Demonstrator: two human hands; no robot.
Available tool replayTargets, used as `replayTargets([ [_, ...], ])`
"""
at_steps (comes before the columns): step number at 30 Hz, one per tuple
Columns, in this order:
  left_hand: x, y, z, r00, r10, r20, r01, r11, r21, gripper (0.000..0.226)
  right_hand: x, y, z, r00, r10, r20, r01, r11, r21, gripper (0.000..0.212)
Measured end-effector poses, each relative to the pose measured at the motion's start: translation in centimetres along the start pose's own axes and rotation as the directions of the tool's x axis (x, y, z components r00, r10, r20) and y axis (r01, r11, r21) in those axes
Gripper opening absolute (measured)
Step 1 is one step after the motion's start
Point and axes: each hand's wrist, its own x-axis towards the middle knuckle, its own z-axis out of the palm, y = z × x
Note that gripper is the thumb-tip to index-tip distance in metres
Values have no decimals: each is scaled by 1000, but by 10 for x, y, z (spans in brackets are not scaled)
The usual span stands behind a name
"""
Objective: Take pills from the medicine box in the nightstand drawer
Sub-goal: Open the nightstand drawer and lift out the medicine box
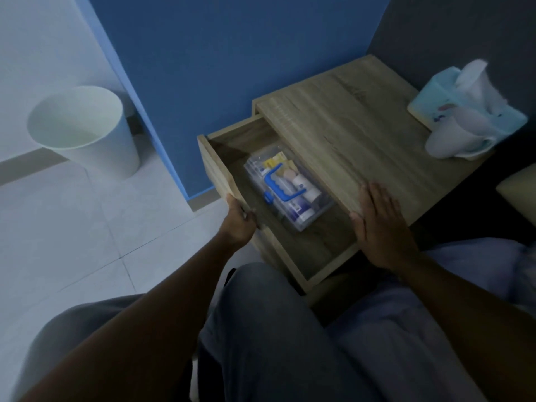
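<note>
Left hand (237, 220) is closed around the front panel of the nightstand drawer (216, 166), gripping its edge at about seven o'clock from the medicine box (285, 188). Right hand (380, 224) lies flat and spread, palm down, on the near corner of the nightstand top (356, 134), holding nothing. Between the two hands the drawer stands pulled out, and the clear medicine box with its blue handle (282, 185) lies inside it, partly tucked under the top; small bottles and packets show through the lid. Up at two o'clock on the top sit a tissue box (441, 103) and a white cup (452, 137), touching. A pale bin (87, 129) stands on the floor at ten o'clock.
</note>
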Motion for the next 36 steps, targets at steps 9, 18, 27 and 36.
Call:
replayTargets([
  [9,-6,-11,-9,1000,-18,-4,18,1000,-6,72,1,7,1,996,8,84,-10,999,30,70],
  [18,-16,-18,-22,999,-36,-28,38,996,78,77,4,8,-4,985,23,172,-34,998,59,67],
  [27,-34,26,-21,937,64,-343,51,947,316,106,10,-13,-25,960,62,272,-82,995,65,67],
  [36,-7,67,-45,974,226,11,-200,839,507,69,1,-112,-9,977,210,41,-213,936,282,33],
])
